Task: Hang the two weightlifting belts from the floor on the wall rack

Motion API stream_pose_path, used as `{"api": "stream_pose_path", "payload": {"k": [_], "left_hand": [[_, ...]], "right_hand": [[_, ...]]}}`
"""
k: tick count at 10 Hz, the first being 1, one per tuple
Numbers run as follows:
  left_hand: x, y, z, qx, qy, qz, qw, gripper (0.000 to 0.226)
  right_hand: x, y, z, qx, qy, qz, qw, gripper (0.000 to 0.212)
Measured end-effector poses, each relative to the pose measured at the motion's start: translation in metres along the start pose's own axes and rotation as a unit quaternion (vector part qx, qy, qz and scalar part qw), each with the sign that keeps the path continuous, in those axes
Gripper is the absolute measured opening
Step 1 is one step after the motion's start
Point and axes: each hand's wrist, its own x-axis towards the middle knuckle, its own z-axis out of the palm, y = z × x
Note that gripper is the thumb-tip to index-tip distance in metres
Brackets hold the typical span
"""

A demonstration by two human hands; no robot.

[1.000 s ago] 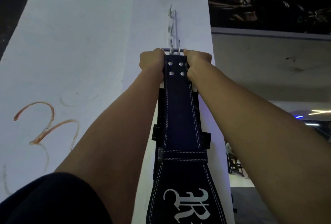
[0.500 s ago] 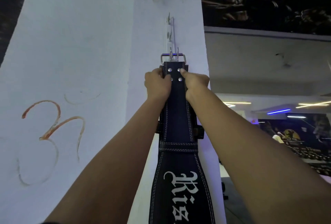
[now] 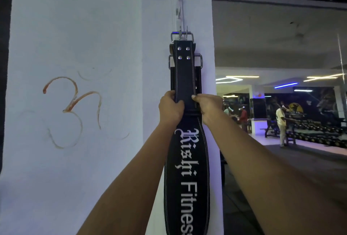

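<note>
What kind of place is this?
Most likely a commercial gym. Both hands grip a black weightlifting belt lettered "Rishi Fitness", hung by its buckle on a wall rack. Dumbbell racks and standing people fill the hall behind.

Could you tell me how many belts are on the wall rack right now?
2. The front belt, gripped by both hands, hangs from its buckle; a second belt's buckle shows behind it, mostly hidden.

belt (image 3: 185, 77): matt black leather, white stitching | buckle (image 3: 181, 36): shiny metal | wall (image 3: 75, 28): matt paint
</note>
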Motion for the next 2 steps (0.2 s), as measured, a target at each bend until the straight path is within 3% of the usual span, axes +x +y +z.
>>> {"api": "stream_pose_path", "payload": {"k": [2], "left_hand": [[-0.065, -0.013, -0.006, -0.023, 0.042, -0.038, 0.998, 0.037]], "right_hand": [[-0.042, 0.03, -0.043, -0.029, 0.001, 0.066, 0.997, 0.031]]}}
